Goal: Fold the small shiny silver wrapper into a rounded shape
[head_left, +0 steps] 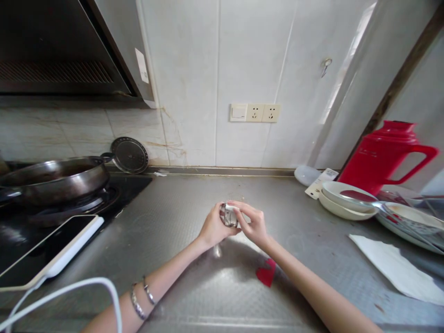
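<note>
Over the middle of the counter, my left hand (212, 227) is wrapped round a small shiny silver-grey object (229, 217), perhaps a little glass or metal jar; its exact kind is not clear. My right hand (252, 223) meets it from the other side. Its fingers are pinched on a white scrap (231, 207), which looks like tissue, against the top of the object. Fingers hide part of both. Below my right wrist, a red heart-shaped piece (266, 273) lies flat on the steel counter (208, 296).
To the left, a steel pan (69, 178) sits on the stove, with a phone (52, 249) and white cable (83, 281) nearer me. On the right are a red thermos jug (385, 155), stacked bowls (342, 210), a patterned plate (412, 226) and a white napkin (395, 266).
</note>
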A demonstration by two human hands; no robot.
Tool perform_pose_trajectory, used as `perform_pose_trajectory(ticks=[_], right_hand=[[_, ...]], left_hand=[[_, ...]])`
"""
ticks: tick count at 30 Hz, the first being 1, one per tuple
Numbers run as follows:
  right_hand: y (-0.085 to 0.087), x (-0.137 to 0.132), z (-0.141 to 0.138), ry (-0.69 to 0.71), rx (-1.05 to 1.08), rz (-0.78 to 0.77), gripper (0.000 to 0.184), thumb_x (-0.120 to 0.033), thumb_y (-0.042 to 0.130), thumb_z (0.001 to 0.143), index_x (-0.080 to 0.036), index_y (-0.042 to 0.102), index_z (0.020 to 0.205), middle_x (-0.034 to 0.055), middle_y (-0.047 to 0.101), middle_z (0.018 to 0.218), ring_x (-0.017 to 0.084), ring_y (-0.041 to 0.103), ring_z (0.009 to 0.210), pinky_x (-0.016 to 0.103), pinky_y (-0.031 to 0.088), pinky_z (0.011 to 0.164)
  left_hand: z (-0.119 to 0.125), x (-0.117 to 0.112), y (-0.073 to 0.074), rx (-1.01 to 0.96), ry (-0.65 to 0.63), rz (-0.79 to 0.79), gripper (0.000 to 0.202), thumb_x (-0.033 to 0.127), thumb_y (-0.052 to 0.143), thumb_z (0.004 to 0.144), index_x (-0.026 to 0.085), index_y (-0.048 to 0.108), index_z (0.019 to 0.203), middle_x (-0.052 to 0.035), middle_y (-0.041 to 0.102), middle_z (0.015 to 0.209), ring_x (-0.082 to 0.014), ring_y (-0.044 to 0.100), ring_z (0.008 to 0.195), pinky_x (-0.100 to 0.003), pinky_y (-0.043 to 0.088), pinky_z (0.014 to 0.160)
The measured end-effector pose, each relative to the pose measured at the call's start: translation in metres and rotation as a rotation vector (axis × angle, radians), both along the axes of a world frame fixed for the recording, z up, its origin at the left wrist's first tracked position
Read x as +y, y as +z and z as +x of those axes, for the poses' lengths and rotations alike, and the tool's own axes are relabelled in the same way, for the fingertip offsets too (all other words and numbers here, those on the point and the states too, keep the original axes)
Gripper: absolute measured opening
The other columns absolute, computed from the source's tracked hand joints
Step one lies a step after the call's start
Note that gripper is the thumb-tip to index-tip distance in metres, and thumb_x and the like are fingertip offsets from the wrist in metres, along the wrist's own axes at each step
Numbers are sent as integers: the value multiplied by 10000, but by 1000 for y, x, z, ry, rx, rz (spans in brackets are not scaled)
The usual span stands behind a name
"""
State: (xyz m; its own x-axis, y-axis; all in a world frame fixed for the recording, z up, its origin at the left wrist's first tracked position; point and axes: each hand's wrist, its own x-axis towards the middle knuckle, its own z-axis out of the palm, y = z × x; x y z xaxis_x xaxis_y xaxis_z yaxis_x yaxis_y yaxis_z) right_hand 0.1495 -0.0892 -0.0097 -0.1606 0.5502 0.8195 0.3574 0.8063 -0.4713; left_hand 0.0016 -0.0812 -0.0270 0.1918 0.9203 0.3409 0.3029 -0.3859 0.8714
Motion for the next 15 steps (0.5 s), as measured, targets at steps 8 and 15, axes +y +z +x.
perform_pose_trajectory(ticks=[8,15], right_hand=[[1,-3,-7,-133,171,-201,270,-320,494,916,-208,738,943,56,751,935,224,714,840,316,578,728],[1,-4,1,81,-190,297,354,-94,506,862,-210,633,1171,74,698,1116,216,628,1103,413,493,1005]], left_hand=[[-1,-3,9,32,8,-24,734,333,845,501,170,521,1139,-45,667,916,-190,642,770,-281,492,691],[0,0,4,4,-37,40,625,264,805,553,181,536,1111,-67,677,1024,-197,651,867,-275,498,756]])
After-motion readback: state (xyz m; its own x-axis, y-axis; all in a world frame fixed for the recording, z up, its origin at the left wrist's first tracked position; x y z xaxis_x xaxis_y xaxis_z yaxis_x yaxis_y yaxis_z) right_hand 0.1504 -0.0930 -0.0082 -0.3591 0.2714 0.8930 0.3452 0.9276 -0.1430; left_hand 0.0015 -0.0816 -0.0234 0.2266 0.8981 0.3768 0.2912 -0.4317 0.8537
